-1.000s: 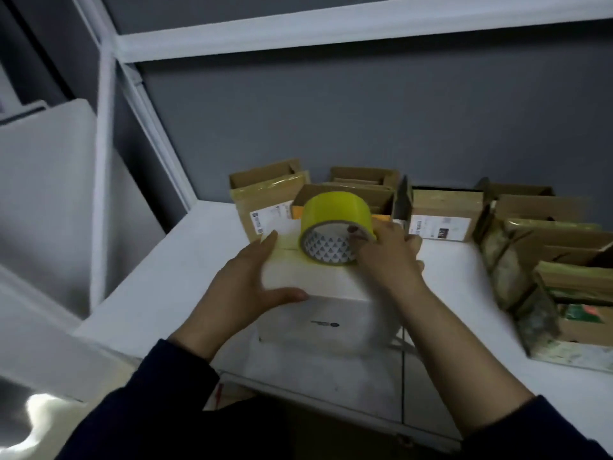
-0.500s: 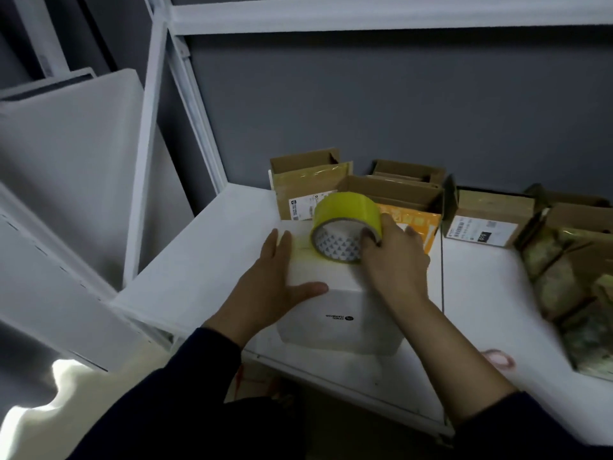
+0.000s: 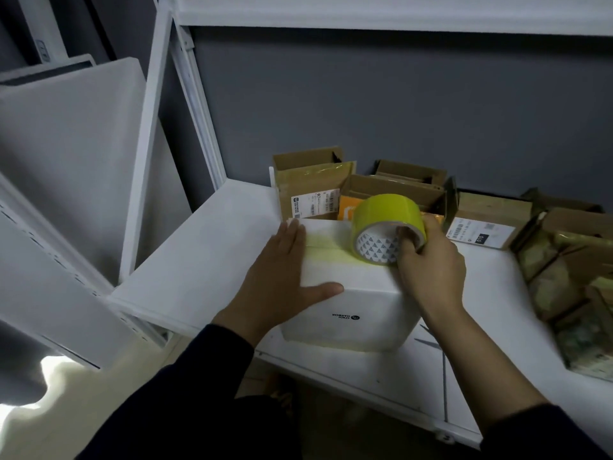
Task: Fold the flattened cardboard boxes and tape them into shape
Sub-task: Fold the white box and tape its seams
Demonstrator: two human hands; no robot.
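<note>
White box sat near the front edge of the shelf, logo side facing the wearer. Left hand lay flat on its top at 9 o'clock, fingers straight, thumb spread. Right hand gripped the yellow tape roll, fingers hooked into the core, roll standing on the box top at 1 o'clock. Brown boxes stood behind, 12 to 3 o'clock.
</note>
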